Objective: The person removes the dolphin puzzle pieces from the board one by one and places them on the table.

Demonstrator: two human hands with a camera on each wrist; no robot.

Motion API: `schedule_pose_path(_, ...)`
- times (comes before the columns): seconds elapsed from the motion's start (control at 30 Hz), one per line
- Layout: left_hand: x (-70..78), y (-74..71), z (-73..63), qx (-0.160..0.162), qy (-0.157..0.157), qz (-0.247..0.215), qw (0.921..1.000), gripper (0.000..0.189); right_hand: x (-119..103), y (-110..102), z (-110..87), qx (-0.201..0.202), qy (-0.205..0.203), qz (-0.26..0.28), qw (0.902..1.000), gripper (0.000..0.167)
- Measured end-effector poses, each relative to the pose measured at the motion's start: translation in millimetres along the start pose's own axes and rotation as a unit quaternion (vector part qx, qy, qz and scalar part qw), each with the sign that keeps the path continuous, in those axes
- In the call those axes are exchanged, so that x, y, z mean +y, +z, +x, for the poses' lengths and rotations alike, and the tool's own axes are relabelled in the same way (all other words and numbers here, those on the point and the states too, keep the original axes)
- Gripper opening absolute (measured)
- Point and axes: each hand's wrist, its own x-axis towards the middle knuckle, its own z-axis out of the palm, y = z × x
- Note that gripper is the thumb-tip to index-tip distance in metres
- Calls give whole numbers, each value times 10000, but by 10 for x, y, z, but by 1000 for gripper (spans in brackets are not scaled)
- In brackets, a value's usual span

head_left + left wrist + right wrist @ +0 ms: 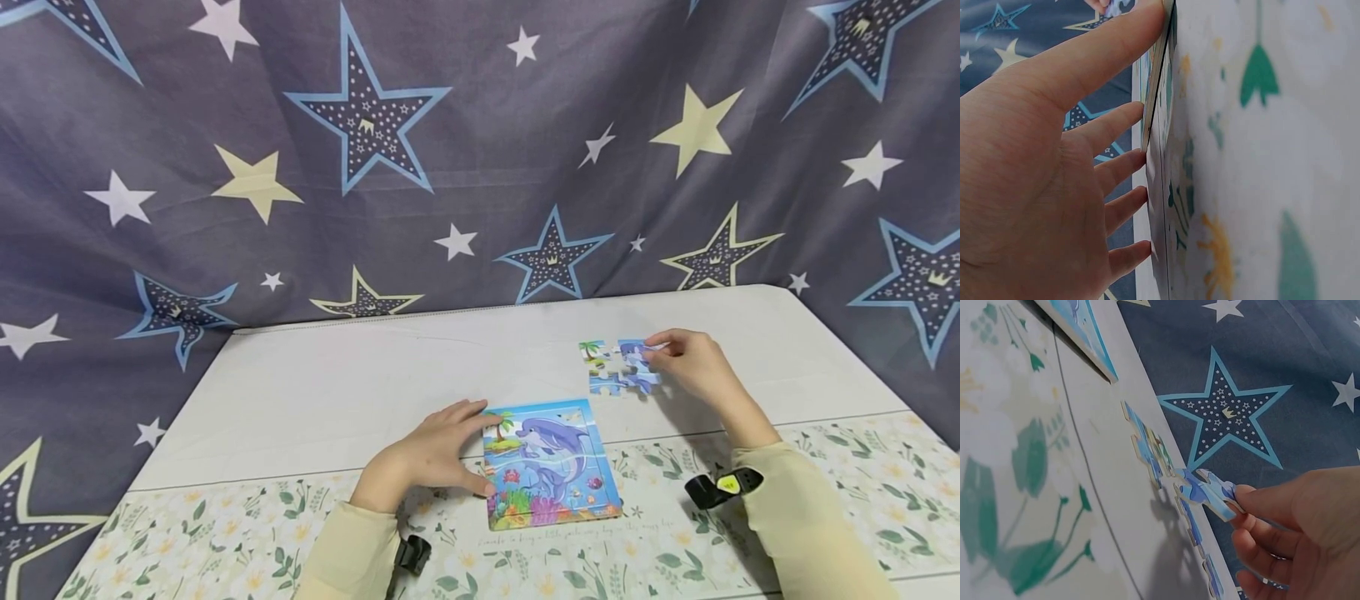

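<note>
A square dolphin jigsaw board (551,467) lies on the table, with blue sea and coral printed on it. My left hand (431,450) is at its left edge, fingers spread, thumb and index finger touching the rim. In the left wrist view the thumb (1104,53) lies against the board's edge. Behind and right of the board, my right hand (693,367) pinches a blue and purple puzzle piece (1207,494) between thumb and fingers, tilted above the table. Other loose pieces (604,383) lie beside and under it, one with a palm tree (591,354).
The white table (360,392) has a floral strip (225,533) along its front. A dark curtain with stars (480,167) hangs behind the table's back edge. Each wrist wears a black strap, the right strap (723,487) bearing a yellow label.
</note>
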Motion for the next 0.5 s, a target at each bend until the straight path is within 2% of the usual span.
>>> schedule_pose_path(0.5,-19,10,10,11,-15,-3,10000,91,84,39,8,-158,398,-384,9983,30)
